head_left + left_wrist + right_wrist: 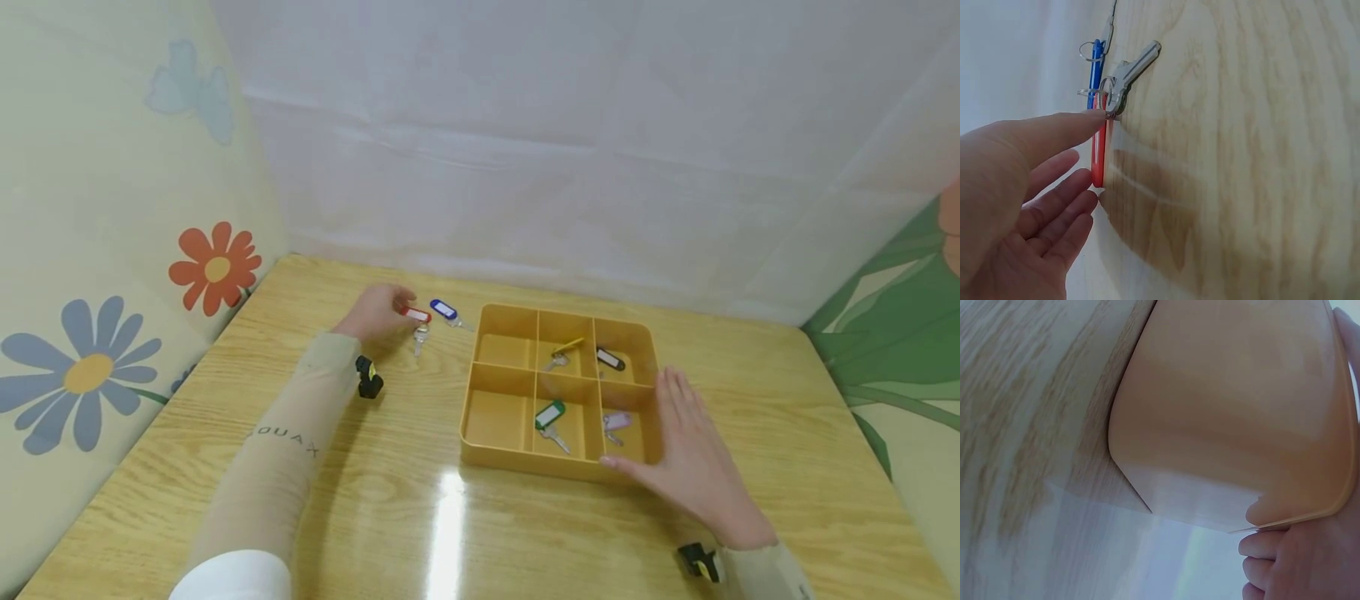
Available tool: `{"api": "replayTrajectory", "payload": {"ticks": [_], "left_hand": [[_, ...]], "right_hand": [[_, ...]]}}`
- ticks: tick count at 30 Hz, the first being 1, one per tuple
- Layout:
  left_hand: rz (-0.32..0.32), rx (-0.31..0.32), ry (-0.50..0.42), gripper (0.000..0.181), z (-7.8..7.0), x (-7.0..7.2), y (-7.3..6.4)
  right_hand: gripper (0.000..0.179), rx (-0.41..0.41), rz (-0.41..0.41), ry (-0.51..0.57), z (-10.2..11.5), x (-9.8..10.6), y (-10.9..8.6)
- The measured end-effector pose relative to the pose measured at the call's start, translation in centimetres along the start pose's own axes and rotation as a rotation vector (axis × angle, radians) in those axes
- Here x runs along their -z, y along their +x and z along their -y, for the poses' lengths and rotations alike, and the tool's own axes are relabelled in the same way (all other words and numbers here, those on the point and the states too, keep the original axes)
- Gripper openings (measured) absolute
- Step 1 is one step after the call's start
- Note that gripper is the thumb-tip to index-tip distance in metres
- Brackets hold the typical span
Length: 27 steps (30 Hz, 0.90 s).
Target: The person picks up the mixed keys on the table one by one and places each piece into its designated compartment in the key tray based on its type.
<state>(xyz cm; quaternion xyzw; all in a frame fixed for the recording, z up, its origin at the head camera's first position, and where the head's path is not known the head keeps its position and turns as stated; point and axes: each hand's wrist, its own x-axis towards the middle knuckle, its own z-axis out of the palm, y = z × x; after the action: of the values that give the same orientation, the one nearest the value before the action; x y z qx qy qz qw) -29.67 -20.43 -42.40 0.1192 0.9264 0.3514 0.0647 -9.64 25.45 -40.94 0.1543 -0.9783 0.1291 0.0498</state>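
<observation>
My left hand (380, 312) reaches to a red key tag (417, 315) lying on the wooden table. In the left wrist view, the thumb overlaps the red tag (1099, 156), and the other fingertips stand at its near end. A silver key (421, 337) hangs off its ring. Just right of it lies a blue key tag (443, 309) with a key. My right hand (693, 454) rests at the near right corner of a yellow divided tray (525, 467), thumb on the front rim, straight fingers along the right side. Against the tray's outer wall (1229, 412), the right wrist view shows those fingers at the rim.
In the tray's compartments lie keys with a yellow tag (567, 346), a black tag (611, 359), a green tag (550, 415) and a lilac tag (617, 420). White cloth (525, 167) hangs behind the table (390, 517). Flower-patterned panels (82, 208) stand at both sides.
</observation>
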Motion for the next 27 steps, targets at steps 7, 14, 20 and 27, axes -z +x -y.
{"api": "replayTrajectory", "payload": {"ticks": [7, 14, 20, 27], "left_hand": [[0.050, 0.015, 0.049, 0.028, -0.8, 0.1, -0.4], [0.051, 0.003, 0.071, 0.020, -0.7, 0.1, -0.6], [0.072, 0.018, 0.045, 0.021, -0.3, 0.3, -0.8], [0.060, 0.045, 0.027, 0.022, -0.2, 0.5, -1.0]], "right_hand": [[0.130, 0.007, -0.011, 0.005, -0.1, -0.1, -0.1], [0.130, -0.001, -0.008, 0.008, -0.1, -0.1, -0.1], [0.128, -0.004, 0.001, 0.013, -0.1, -0.1, -0.1], [0.129, 0.000, -0.003, 0.011, -0.1, 0.0, -0.1]]}}
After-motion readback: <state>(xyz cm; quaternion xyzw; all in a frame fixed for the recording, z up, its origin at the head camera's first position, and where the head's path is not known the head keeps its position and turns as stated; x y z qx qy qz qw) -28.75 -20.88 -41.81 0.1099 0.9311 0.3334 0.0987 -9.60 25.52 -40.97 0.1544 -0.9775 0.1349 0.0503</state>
